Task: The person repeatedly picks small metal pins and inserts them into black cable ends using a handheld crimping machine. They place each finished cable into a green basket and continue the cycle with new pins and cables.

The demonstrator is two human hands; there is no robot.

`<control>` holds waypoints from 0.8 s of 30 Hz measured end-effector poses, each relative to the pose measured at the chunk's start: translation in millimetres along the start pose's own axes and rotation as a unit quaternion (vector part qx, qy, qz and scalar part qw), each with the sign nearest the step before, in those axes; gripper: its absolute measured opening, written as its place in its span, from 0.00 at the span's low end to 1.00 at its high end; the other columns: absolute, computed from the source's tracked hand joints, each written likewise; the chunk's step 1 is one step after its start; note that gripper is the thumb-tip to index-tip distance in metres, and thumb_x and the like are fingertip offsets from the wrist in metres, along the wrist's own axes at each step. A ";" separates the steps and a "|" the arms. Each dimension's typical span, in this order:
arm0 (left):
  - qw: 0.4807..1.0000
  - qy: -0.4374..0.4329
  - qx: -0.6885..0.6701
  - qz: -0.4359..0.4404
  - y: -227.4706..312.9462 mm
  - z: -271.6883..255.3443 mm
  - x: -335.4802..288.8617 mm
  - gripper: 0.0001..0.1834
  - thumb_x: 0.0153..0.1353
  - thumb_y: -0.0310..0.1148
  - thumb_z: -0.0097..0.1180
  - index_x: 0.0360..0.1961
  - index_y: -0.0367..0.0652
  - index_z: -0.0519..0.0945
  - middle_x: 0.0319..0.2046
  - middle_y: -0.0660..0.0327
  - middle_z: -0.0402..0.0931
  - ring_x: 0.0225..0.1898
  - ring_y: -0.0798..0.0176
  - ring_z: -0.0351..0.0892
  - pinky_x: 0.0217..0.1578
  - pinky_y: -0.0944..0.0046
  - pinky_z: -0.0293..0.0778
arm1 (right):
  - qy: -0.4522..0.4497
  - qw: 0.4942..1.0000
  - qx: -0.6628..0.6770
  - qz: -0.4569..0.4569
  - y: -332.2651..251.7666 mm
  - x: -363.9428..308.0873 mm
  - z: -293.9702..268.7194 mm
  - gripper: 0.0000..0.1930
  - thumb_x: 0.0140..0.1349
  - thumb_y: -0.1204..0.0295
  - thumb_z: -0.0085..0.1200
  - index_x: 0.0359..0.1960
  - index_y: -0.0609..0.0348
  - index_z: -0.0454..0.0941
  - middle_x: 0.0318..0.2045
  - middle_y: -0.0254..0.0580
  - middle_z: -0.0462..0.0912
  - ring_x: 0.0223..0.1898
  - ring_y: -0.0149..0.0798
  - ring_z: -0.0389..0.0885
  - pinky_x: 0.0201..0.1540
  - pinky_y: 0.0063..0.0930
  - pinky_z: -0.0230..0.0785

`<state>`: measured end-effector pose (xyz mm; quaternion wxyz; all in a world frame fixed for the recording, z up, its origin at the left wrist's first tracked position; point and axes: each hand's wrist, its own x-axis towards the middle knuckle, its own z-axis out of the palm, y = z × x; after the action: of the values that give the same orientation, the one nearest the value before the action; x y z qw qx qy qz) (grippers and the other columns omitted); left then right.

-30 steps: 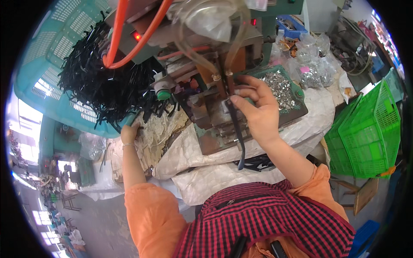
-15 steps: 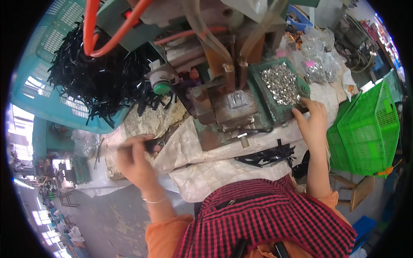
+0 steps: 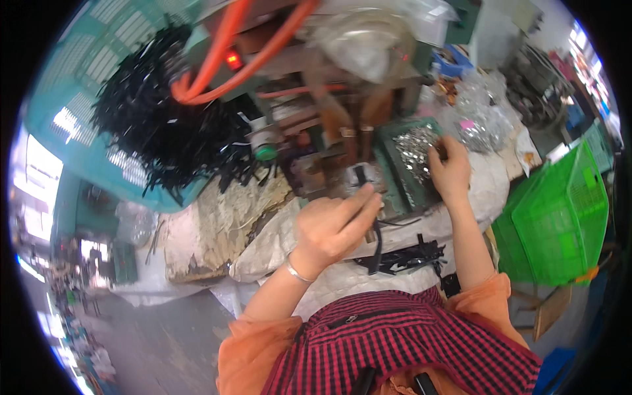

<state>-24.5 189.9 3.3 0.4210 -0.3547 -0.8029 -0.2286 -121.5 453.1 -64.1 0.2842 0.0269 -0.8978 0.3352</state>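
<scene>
At the front of the machine (image 3: 316,105), my left hand (image 3: 332,227) pinches a thin black strip (image 3: 377,253). Part of the strip hangs down below the fingers. Just beyond the fingertips lies a pale metal block (image 3: 359,174) with a dark bit on it. My right hand (image 3: 451,172) curls over the right side of a green tray (image 3: 395,181) of small shiny metal pieces (image 3: 416,155). Its fingertips are drawn together at the pieces, and I cannot make out what is between them.
A pale teal basket (image 3: 72,155) holds a big heap of black strips (image 3: 155,125) at the left. More black strips (image 3: 411,258) lie on the cloth by my lap. A bright green crate (image 3: 559,217) stands to the right. Orange hoses (image 3: 217,66) loop overhead.
My left hand has moved right from the board to the machine front, and a strip now hangs from it. My right hand has shifted from the tray's corner onto the metal pieces.
</scene>
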 end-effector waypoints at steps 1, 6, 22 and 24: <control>1.000 0.004 -0.005 0.000 0.6 -0.9 -0.8 0.20 0.44 0.20 0.64 0.42 0.44 0.89 0.41 0.57 0.88 0.23 0.66 0.81 0.20 0.68 0.71 | 0.008 0.999 -0.033 -0.012 12.2 -3.9 3.3 0.08 0.58 0.70 0.60 0.32 0.61 0.76 0.30 0.51 0.79 0.37 0.57 0.77 0.41 0.49 0.68; 0.999 0.033 -0.024 -0.010 1.6 1.0 -1.3 0.16 0.49 0.25 0.64 0.42 0.45 0.87 0.42 0.60 0.87 0.21 0.68 0.79 0.20 0.67 0.71 | 0.030 0.998 -0.012 -0.061 28.6 -13.3 4.4 0.05 0.61 0.73 0.55 0.33 0.62 0.76 0.30 0.50 0.78 0.35 0.55 0.77 0.41 0.43 0.70; 0.846 -0.216 0.301 -0.384 -293.4 37.8 -58.4 0.21 0.63 0.52 0.58 0.49 0.55 0.89 0.66 0.54 0.72 0.64 0.46 0.69 0.69 0.43 0.61 | -0.003 0.969 0.236 0.069 -5.0 -21.1 11.3 0.05 0.68 0.75 0.61 0.42 0.64 0.83 0.34 0.33 0.84 0.37 0.25 0.79 0.42 0.20 0.72; 0.848 -0.229 0.309 -0.366 -287.1 44.1 -66.6 0.21 0.63 0.54 0.55 0.49 0.58 0.89 0.69 0.54 0.68 0.66 0.44 0.66 0.72 0.41 0.56 | -0.041 0.974 0.209 0.071 -4.4 -21.5 10.1 0.07 0.68 0.77 0.60 0.45 0.64 0.83 0.39 0.35 0.85 0.41 0.26 0.81 0.47 0.21 0.74</control>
<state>-239.7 9.3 -96.0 0.1990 0.0707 -0.9773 -0.0190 -107.4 440.5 -79.0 0.2106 0.0352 -0.8185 0.5334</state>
